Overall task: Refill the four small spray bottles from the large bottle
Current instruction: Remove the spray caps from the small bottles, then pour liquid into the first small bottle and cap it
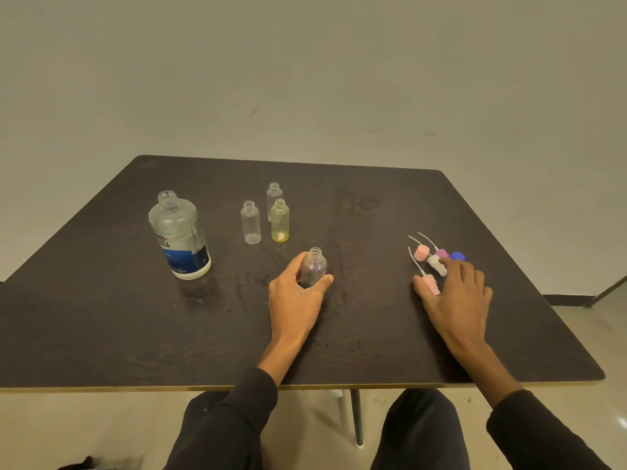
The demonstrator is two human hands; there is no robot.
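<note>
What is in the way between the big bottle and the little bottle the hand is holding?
Nothing visible. The left hand holds the purple-tinted small bottle upright on the table, and the large bottle stands to its left with bare tabletop between them. The other three small bottles stand farther back, off that path.

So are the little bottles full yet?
Not that I can see. All four are open, and their spray tops lie loose by the right hand. The left hand grips the purple bottle. The large bottle stands uncapped, so pouring and recapping remain.
</note>
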